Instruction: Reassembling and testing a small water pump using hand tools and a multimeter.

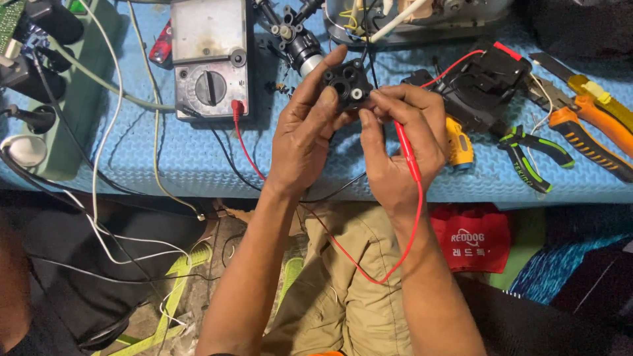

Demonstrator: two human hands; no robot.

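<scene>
Nearest the camera, the person's two forearms are rising from the lap, where khaki trousers [356, 277] are showing below the edge of the blue foam mat [198, 158]. A red test lead [405, 244] is looping down over the trousers and climbing back up along the right wrist.

The left hand [304, 135] is gripping a small black part with round holes [347, 84], fingers curled behind it and the thumb lying along its near side. The right hand [399, 142] is closed on the same part from the other side, its fingertips touching the face, and it is also pinching the red probe [407, 151] against the palm. The part is hanging above the mat, just right of the analogue multimeter [210, 59] and clear of the surface.

Left of the multimeter a green power strip [72, 99] is lying with white and grey cables crossing it. A red plug [237, 109] is sitting in the multimeter's lower right corner. Well right of the multimeter, a black housing with red wire [484, 86] is resting behind the right hand, which is partly hiding it. Beyond that, green-handled pliers [531, 155] and orange-handled pliers [587, 132] are lying on the mat. A yellow tool [459, 142] is peeking out beside the right hand.
</scene>
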